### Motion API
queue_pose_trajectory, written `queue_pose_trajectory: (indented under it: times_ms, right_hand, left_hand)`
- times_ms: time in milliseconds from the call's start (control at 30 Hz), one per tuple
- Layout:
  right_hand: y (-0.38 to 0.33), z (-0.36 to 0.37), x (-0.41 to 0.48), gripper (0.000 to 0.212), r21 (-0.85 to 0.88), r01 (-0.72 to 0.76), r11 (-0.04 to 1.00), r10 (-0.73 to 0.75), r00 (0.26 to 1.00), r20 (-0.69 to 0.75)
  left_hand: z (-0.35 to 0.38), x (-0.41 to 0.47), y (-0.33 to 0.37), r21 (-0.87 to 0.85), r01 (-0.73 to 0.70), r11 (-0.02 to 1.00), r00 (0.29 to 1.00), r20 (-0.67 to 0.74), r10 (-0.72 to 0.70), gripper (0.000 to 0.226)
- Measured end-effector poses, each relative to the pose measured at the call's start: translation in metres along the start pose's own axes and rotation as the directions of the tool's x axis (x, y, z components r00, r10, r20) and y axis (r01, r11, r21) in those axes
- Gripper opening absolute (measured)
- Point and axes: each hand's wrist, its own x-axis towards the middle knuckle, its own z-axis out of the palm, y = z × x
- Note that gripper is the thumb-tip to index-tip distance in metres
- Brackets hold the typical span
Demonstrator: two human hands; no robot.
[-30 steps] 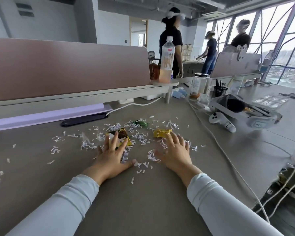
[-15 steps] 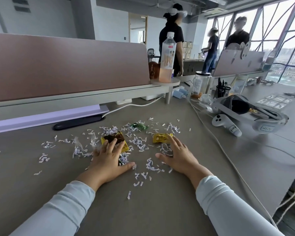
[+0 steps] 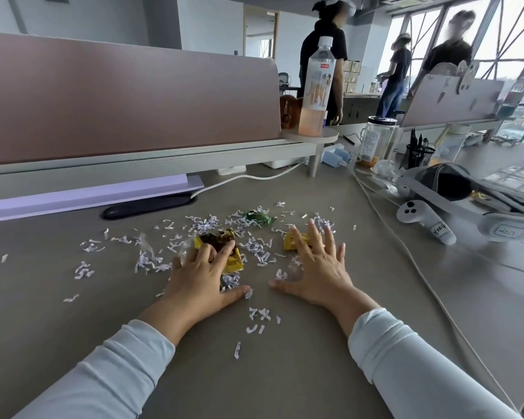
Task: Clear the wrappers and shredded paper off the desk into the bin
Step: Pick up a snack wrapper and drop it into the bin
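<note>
Shredded white paper (image 3: 256, 247) is scattered over the grey desk (image 3: 73, 334). My left hand (image 3: 204, 275) lies flat, fingers spread, on a yellow-and-brown wrapper (image 3: 221, 246) and some shreds. My right hand (image 3: 316, 272) is also flat and spread, its fingertips on a small yellow wrapper (image 3: 294, 241). A green wrapper (image 3: 259, 218) lies farther back, untouched. A clear wrapper (image 3: 144, 244) sits left of my left hand. No bin is in view.
A pink divider (image 3: 127, 98) with a shelf and a bottle (image 3: 316, 89) runs along the back. A headset (image 3: 472, 201), a controller (image 3: 425, 225), a jar (image 3: 377, 140), a pen cup and white cables (image 3: 406, 252) lie to the right. Three people stand behind.
Both hands have stayed flat on the desk while sliding slightly forward over the shreds; my right fingers now cover part of the small yellow wrapper. The view has shifted a little.
</note>
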Motion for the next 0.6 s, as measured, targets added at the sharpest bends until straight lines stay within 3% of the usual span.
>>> queue_pose_trajectory:
  times_ms: [167, 400, 600]
  right_hand:
    - [0.006, 0.002, 0.027, 0.097, 0.043, -0.03, 0.999, 0.027, 0.998, 0.057]
    - [0.001, 0.004, 0.021, 0.051, 0.071, 0.088, 0.994, -0.082, 0.994, -0.077]
    - [-0.013, 0.005, 0.01, 0.035, 0.022, 0.166, 0.986, -0.162, 0.977, -0.137]
  left_hand:
    - [-0.003, -0.003, 0.007, -0.029, 0.049, 0.998, 0.999, -0.01, -0.05, 0.074]
    - [0.004, -0.008, 0.012, -0.086, -0.012, 0.996, 0.994, -0.113, 0.003, 0.047]
    - [-0.001, -0.011, 0.013, -0.167, -0.118, 0.979, 0.964, -0.254, 0.073, 0.028]
